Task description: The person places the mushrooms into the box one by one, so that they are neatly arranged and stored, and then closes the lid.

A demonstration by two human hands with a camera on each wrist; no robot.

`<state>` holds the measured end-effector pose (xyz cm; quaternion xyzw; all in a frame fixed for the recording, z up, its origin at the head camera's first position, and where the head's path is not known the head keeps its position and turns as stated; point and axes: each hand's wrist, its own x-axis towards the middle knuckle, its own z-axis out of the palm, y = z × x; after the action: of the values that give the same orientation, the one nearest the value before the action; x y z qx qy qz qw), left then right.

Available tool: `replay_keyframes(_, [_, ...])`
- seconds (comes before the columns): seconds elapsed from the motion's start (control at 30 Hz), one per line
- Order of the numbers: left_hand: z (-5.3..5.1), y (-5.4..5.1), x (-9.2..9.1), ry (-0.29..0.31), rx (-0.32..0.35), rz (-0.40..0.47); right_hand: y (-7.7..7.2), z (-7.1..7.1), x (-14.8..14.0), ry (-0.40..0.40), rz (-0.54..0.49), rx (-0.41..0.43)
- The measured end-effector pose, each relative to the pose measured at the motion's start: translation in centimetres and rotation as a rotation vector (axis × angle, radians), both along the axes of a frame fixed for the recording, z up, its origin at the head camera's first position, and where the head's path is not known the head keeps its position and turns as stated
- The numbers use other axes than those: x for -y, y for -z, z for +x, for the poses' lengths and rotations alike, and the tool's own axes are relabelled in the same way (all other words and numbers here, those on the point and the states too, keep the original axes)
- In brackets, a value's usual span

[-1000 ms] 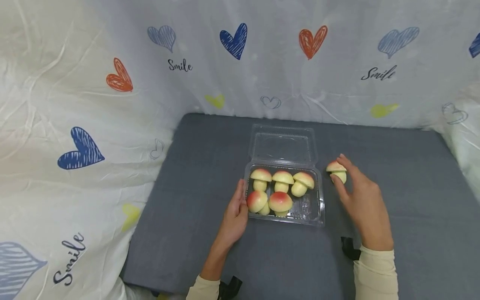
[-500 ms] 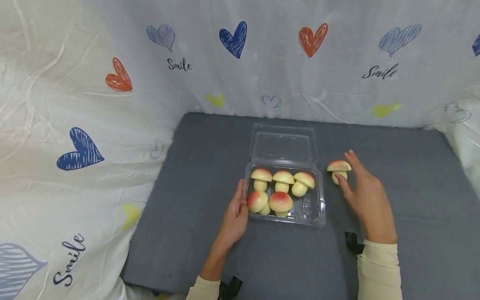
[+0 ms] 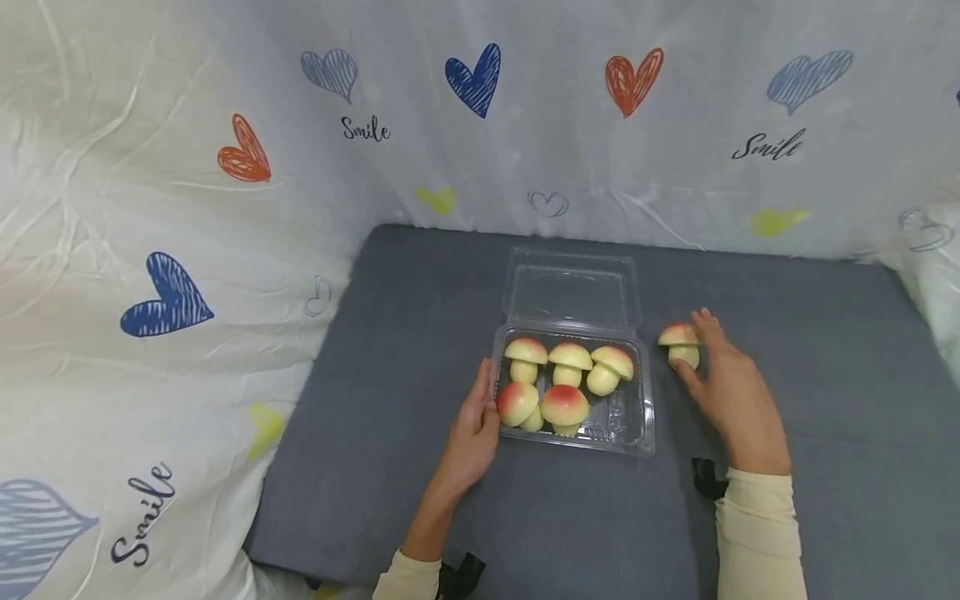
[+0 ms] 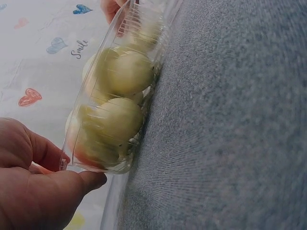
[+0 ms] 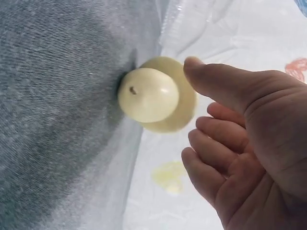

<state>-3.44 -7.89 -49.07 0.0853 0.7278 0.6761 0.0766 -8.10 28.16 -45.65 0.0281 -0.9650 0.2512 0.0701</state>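
Note:
In the head view, a clear hinged plastic container [image 3: 652, 433] lies with its lid [image 3: 570, 292] folded back, holding several toy mushrooms [image 3: 565, 406] with yellow stems and red-blushed caps. My left hand [image 3: 470, 429] grips its left side; the left wrist view shows the thumb [image 4: 81, 184] and fingers pinching the edge. One more mushroom [image 3: 683, 357] sits on the table to the right of the container. Around it is my right hand [image 3: 738, 404], thumb by the stem and index finger by the cap. In the right wrist view the thumb [image 5: 216, 81] is beside the cap, the other fingers loosely bent; contact is unclear.
A grey cloth-covered table [image 3: 375, 467] lies under everything. White curtains [image 3: 555, 125] printed with hearts and "Smile" border it at the back and left. Inside the container, its front right part [image 3: 618, 421] shows bare plastic.
The right hand's fingers lifted off the single mushroom, then came lower, closer to its cap. That mushroom shifted slightly right. The left hand stays on the container. The head view has drifted a little.

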Motion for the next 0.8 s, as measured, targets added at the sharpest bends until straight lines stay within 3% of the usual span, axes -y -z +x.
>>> replay_keyframes(0.3, [-0.1,0.1,-0.1,0.004,0.009,-0.001,0.7,-0.5,-0.3,-0.009,0.007,0.042])
replay_keyframes(0.8, [-0.1,-0.1,0.0,0.013,0.014,0.012,1.1,-1.4,-0.5,0.042,0.020,0.025])
